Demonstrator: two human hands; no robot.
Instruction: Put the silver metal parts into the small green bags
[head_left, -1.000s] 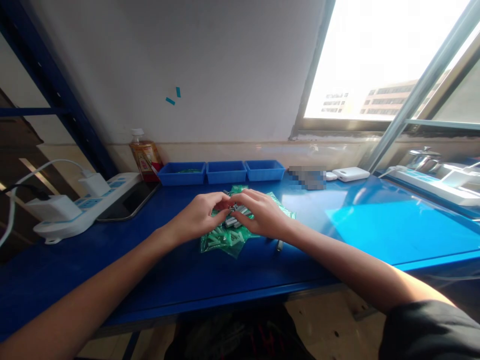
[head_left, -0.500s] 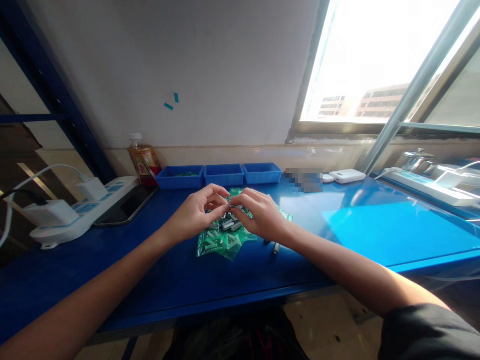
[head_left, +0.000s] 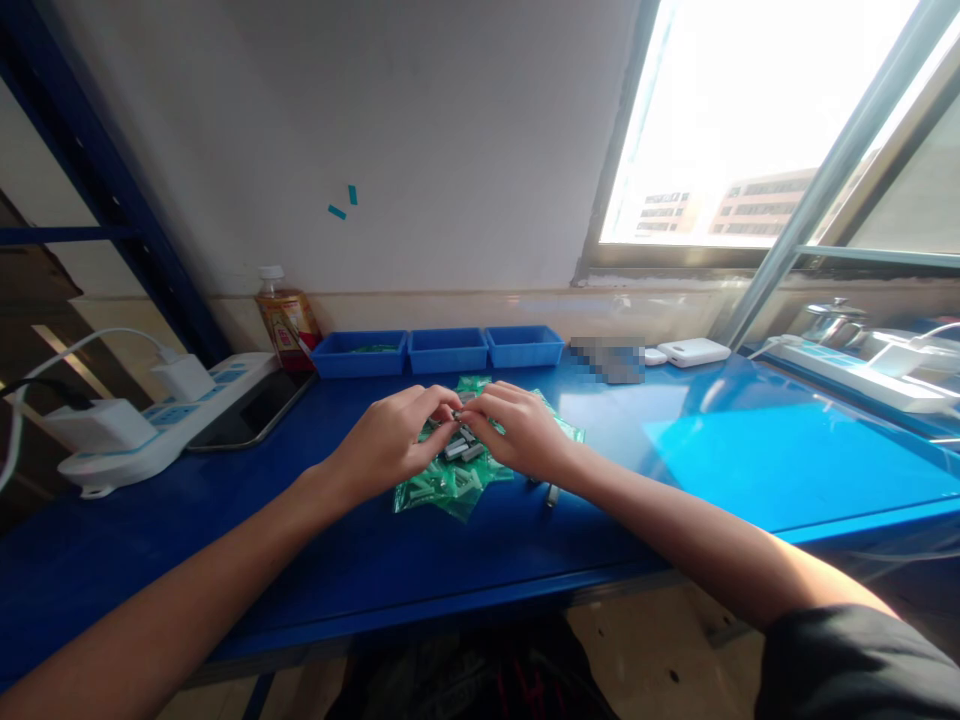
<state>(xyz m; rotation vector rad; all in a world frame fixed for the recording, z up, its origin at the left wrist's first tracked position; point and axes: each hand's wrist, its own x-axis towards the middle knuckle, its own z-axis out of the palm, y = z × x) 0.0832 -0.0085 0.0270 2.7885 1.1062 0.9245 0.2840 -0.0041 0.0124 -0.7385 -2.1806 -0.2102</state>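
My left hand (head_left: 394,440) and my right hand (head_left: 521,430) meet fingertip to fingertip over a heap of small grey metal parts (head_left: 459,447). Those parts lie on green plastic bags (head_left: 442,485) in the middle of the blue table (head_left: 360,545). Both hands have their fingers curled in a pinch around a small grey piece between them. It is too small to name. One loose grey part (head_left: 552,495) lies on the table just right of the bags, beside my right wrist.
Three blue trays (head_left: 448,350) line the back edge. A bottle (head_left: 287,322), a phone (head_left: 251,408) and a white power strip with chargers (head_left: 142,415) are at the left. White devices (head_left: 696,351) and another power strip (head_left: 862,375) sit at the right, under the window.
My left fingers have closed in and dropped toward the pile, and both hands sit slightly lower over the bags than half a second ago.
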